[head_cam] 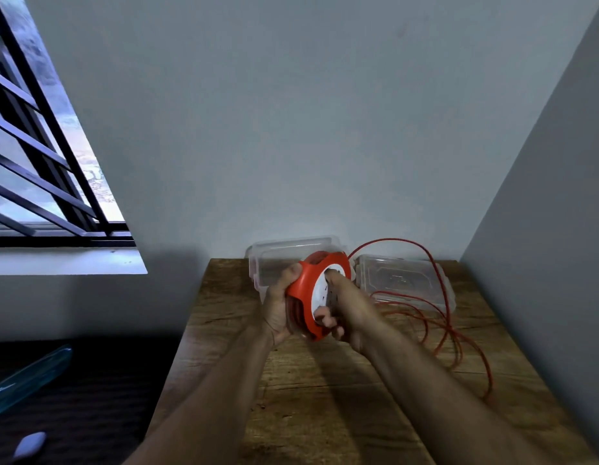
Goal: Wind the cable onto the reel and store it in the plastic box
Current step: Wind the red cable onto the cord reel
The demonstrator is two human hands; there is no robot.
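An orange cable reel [304, 290] with a white face is held up above the wooden table [325, 380]. My left hand [279, 305] grips its left rim from behind. My right hand [348, 308] lies on the white face, fingers curled at the lower edge. Some red cable is wound inside the reel. The rest of the red cable [455, 333] arcs out from behind the reel and lies in loose loops on the table's right side. The clear plastic box [267, 253] stands open behind the reel, partly hidden by it.
The box's clear lid [405, 280] lies flat to the right of the box, with cable loops over it. Walls close in behind and to the right. A barred window [39, 162] is at the left, and a blue glass object [26, 380] lies low left, off the table.
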